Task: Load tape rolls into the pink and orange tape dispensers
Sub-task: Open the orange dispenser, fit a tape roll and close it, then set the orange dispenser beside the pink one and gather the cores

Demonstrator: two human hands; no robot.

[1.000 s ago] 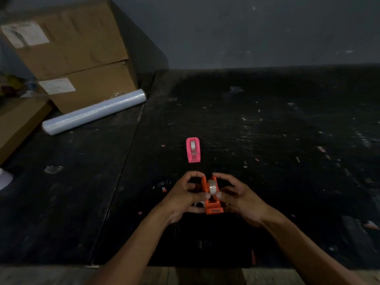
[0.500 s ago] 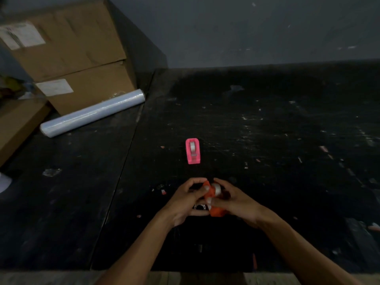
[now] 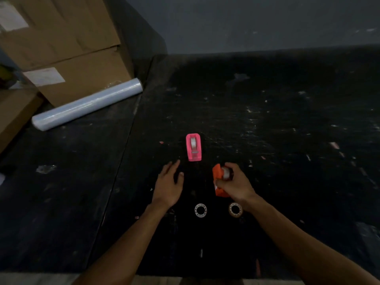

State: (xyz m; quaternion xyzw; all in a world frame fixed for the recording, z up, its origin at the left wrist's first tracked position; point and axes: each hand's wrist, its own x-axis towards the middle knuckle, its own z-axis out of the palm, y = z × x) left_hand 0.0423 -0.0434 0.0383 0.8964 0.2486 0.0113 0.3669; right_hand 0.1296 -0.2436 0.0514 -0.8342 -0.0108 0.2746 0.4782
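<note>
Left hand (image 3: 169,185): fingers spread, empty, just above the table (image 3: 287,161). Pink dispenser (image 3: 193,147): loaded, standing beyond the hands. Right hand (image 3: 236,185): fingers clamped around the orange dispenser (image 3: 218,178) with a roll (image 3: 226,173) seated. Two cores (image 3: 200,210) lie nearer.

Packing or storage room, stacked cardboard boxes (image 3: 61,38), stretch-wrap roll (image 3: 87,104), scuffed black worktable (image 3: 267,140)

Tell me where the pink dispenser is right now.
In the head view the pink dispenser stands on the dark table, centre frame, just beyond the left hand and up-left of the orange dispenser.
</note>
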